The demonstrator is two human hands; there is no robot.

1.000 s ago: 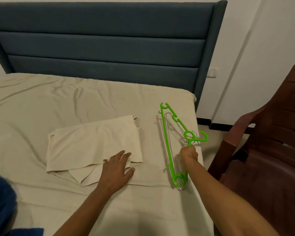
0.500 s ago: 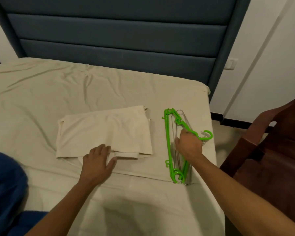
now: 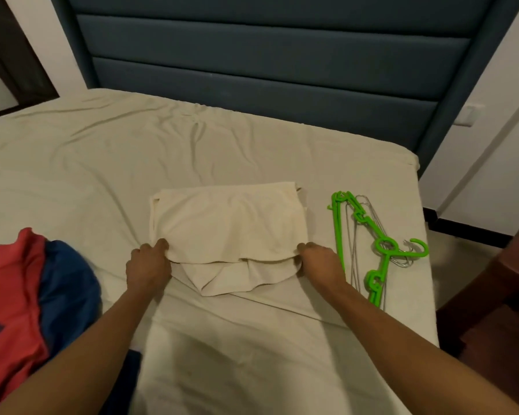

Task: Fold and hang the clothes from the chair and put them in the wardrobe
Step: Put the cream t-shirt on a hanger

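- A folded cream cloth (image 3: 228, 223) lies on the bed (image 3: 72, 163), a looser layer sticking out from its near edge
- Left hand (image 3: 148, 266) grasps the cloth's near left corner; right hand (image 3: 320, 262) grasps its near right corner
- Green hangers (image 3: 381, 250) and wire hangers (image 3: 360, 217) lie right of the cloth, a chair (image 3: 492, 301) beyond them
- Red and blue clothes (image 3: 27, 295) lie left of the cloth

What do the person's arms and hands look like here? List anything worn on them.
Both forearms are bare as far as the frame shows: no sleeves in view. The left hand and right hand wear no gloves, and no watch, bracelet or ring is visible. No markings show.
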